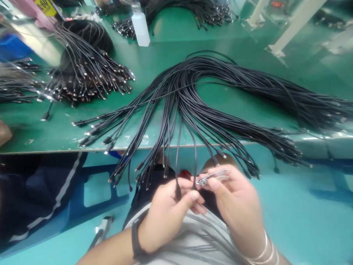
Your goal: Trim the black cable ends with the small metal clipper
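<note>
At about six o'clock, the left hand [167, 208] has its fingers bent inward and closed, with the thumb lying across; they grip the plug of a first black cable [178, 162]. Near the tip of this thumb is the end of a second black cable [195, 158]; whether the fingers pinch it or only touch it, I cannot tell. Between four and five o'clock, the right hand [239, 202] is half curled, and its thumb and fingers hold a silver clipper [212, 177], with the nose pointing to nine o'clock, just beside the second cable. Both cables hang over the near edge of the green counter [41, 136] from a large cable bundle [190, 71], which curves across the middle and reaches to three o'clock. At ten o'clock there lies a coiled cable heap [91, 70], its plugs spread toward the near edge; at eleven o'clock a pale bottle [141, 29] stands.
</note>
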